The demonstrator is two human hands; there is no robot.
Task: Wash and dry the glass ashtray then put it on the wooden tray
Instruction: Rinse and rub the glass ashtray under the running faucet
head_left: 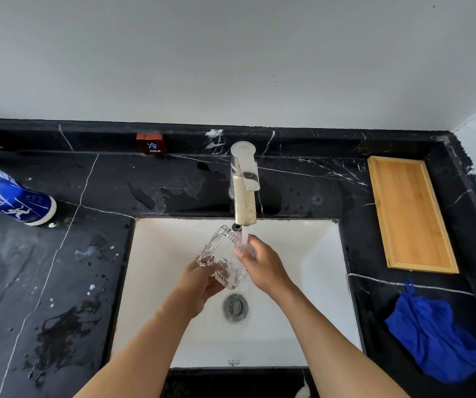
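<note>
A clear cut-glass ashtray (pixel 222 255) is tilted over the white sink (pixel 311 262), just under the spout of the metal tap (pixel 244 185). Water runs from the spout onto my right hand (pixel 262 264) and the ashtray's right edge. My left hand (pixel 199 285) grips the ashtray from below at its lower left corner. My right hand holds its right side, fingers against the glass. The wooden tray (pixel 410 214) lies bare on the black counter, right of the sink. A crumpled blue cloth (pixel 435 337) lies on the counter in front of the tray.
A blue and white bottle (pixel 10 196) stands at the far left of the black marble counter (pixel 58 268), which has wet patches. The sink drain (pixel 235 307) is below my hands. A small "COLD" sign (pixel 152 144) sits on the back ledge.
</note>
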